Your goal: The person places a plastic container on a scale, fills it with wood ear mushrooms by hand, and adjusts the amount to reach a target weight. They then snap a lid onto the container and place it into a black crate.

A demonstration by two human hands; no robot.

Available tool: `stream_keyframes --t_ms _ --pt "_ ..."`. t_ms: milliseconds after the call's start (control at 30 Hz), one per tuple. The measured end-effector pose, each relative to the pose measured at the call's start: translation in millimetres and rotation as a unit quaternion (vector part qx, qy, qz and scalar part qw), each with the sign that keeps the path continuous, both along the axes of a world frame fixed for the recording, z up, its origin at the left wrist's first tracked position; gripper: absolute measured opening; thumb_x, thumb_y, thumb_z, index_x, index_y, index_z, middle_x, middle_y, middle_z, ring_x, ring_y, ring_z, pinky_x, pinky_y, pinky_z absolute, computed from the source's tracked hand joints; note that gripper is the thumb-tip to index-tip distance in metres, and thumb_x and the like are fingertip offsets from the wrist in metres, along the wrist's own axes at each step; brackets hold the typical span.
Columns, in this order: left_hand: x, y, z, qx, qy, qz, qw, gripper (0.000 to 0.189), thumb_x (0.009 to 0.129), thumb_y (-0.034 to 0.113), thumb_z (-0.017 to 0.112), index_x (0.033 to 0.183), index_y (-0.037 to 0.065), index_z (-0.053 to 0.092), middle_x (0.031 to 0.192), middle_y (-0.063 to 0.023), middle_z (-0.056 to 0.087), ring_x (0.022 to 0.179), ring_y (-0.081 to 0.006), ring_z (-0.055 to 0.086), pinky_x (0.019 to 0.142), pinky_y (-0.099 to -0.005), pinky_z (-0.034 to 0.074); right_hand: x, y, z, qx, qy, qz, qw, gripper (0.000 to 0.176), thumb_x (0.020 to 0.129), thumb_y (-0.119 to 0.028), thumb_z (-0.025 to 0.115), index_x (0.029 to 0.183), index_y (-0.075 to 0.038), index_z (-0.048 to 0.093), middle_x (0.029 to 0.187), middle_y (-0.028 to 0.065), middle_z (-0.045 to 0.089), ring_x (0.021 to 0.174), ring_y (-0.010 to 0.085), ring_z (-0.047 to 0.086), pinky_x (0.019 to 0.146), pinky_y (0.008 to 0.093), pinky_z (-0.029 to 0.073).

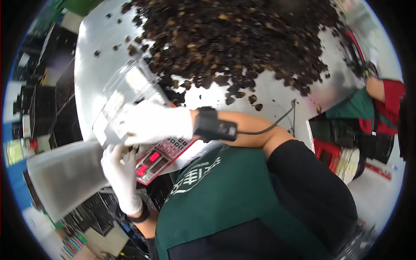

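Note:
My left hand (117,171), in a white glove, is raised beside the scale with its fingers curled in. A small brownish bit shows at its fingertips, too small to make out. My right hand (149,123), also gloved in white, reaches across the scale (162,157) and is smeared by motion. Its fingers come down close to the left fingertips. Red digits glow on the scale's panel. Just beyond the right hand lie clear plastic trays (138,80), partly covered by it.
A big heap of dark brown mushroom-like pieces (229,41) covers the far part of the metal table (93,69), with loose pieces scattered around it. A translucent bin (71,177) stands at the left edge. Another person (379,104) in a green apron is at the right.

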State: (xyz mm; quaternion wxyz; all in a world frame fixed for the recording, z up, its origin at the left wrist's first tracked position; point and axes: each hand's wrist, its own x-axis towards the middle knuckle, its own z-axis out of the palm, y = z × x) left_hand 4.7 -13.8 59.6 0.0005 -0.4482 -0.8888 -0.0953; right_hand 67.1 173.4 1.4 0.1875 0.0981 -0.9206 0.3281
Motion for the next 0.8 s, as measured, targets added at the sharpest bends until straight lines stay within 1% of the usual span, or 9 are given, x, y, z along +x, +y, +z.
stream_keyframes --t_ms 67,167,267,400,433,533,600,733,800 --pt "4.4 -0.6 3.0 0.038 0.002 0.017 0.999 0.019 0.072 0.004 0.078 0.085 0.005 0.063 0.086 -0.0083 0.061 0.085 -0.0286 0.060 0.078 -0.0403 0.046 -1.1 -14.2 -5.4 0.005 -0.042 -0.001 0.999 0.039 0.086 -0.036 0.063 0.106 -0.003 0.066 0.116 0.0118 0.063 0.105 0.0272 0.059 0.075 0.0447 0.055" --pt "3.7 2.1 -1.4 0.067 -0.035 0.042 0.996 0.019 0.075 0.001 0.076 0.085 0.001 0.060 0.081 -0.0089 0.059 0.073 -0.0252 0.058 0.071 -0.0358 0.047 10.1 -18.7 11.3 0.216 -0.075 -0.091 0.969 0.051 0.088 -0.041 0.063 0.123 -0.003 0.060 0.137 0.0097 0.051 0.116 0.0259 0.052 0.069 0.0428 0.051" --pt "14.9 13.7 -1.7 0.113 -0.036 0.090 0.989 0.016 0.077 -0.002 0.073 0.087 0.000 0.060 0.075 -0.0081 0.058 0.065 -0.0199 0.055 0.065 -0.0314 0.045 27.5 -8.2 28.1 0.045 0.092 -0.109 0.989 0.044 0.088 -0.039 0.064 0.117 -0.006 0.060 0.122 0.0104 0.060 0.106 0.0261 0.060 0.067 0.0407 0.052" --pt "36.8 34.2 -10.0 0.232 -0.112 -0.055 0.965 0.016 0.079 -0.007 0.069 0.093 -0.001 0.063 0.080 -0.0004 0.060 0.072 -0.0099 0.052 0.069 -0.0232 0.044 64.4 2.6 21.1 -0.227 -0.044 0.003 0.973 0.034 0.090 -0.027 0.062 0.116 -0.005 0.062 0.094 0.0148 0.068 0.081 0.0302 0.069 0.077 0.0401 0.054" --pt "44.3 43.9 -10.7 0.219 -0.121 -0.079 0.965 0.021 0.073 -0.008 0.073 0.088 0.001 0.062 0.079 -0.0044 0.062 0.070 -0.0151 0.054 0.065 -0.0274 0.046 74.6 4.9 9.6 -0.319 -0.008 -0.010 0.948 0.032 0.091 -0.023 0.061 0.117 -0.004 0.063 0.095 0.0148 0.069 0.083 0.0278 0.069 0.078 0.0386 0.054" --pt "65.7 62.5 -8.2 0.147 -0.255 -0.159 0.942 0.054 0.069 -0.008 0.078 0.119 0.004 0.063 0.113 -0.0097 0.064 0.097 -0.0215 0.065 0.084 -0.0307 0.054 116.5 25.8 -27.9 -0.470 -0.008 -0.065 0.880 0.026 0.094 -0.016 0.060 0.114 -0.002 0.069 0.099 0.0130 0.072 0.086 0.0206 0.069 0.078 0.0339 0.053" --pt "59.2 66.0 -11.7 0.133 -0.174 -0.190 0.957 0.061 0.071 -0.011 0.076 0.128 0.005 0.060 0.127 -0.0131 0.061 0.114 -0.0270 0.062 0.099 -0.0353 0.050 179.1 59.7 -12.3 -0.452 -0.203 -0.181 0.849 0.025 0.093 -0.018 0.059 0.106 0.000 0.070 0.093 0.0151 0.072 0.082 0.0204 0.068 0.077 0.0331 0.052" --pt "21.8 58.6 -21.8 0.152 -0.067 -0.090 0.982 0.047 0.082 -0.004 0.070 0.127 0.003 0.062 0.135 -0.0146 0.058 0.124 -0.0302 0.056 0.106 -0.0392 0.045 305.2 104.0 -47.8 -0.117 -0.225 -0.323 0.912 0.024 0.081 -0.019 0.066 0.102 -0.008 0.073 0.095 0.0087 0.071 0.092 0.0262 0.064 0.083 0.0377 0.051" --pt "8.7 57.7 -24.2 0.110 -0.012 -0.106 0.988 0.051 0.085 0.002 0.069 0.134 0.004 0.057 0.141 -0.0157 0.053 0.130 -0.0328 0.051 0.109 -0.0414 0.040 329.2 112.0 -51.0 0.011 -0.283 -0.445 0.849 0.033 0.077 -0.020 0.069 0.108 -0.012 0.073 0.115 0.0090 0.068 0.108 0.0286 0.059 0.092 0.0419 0.049"
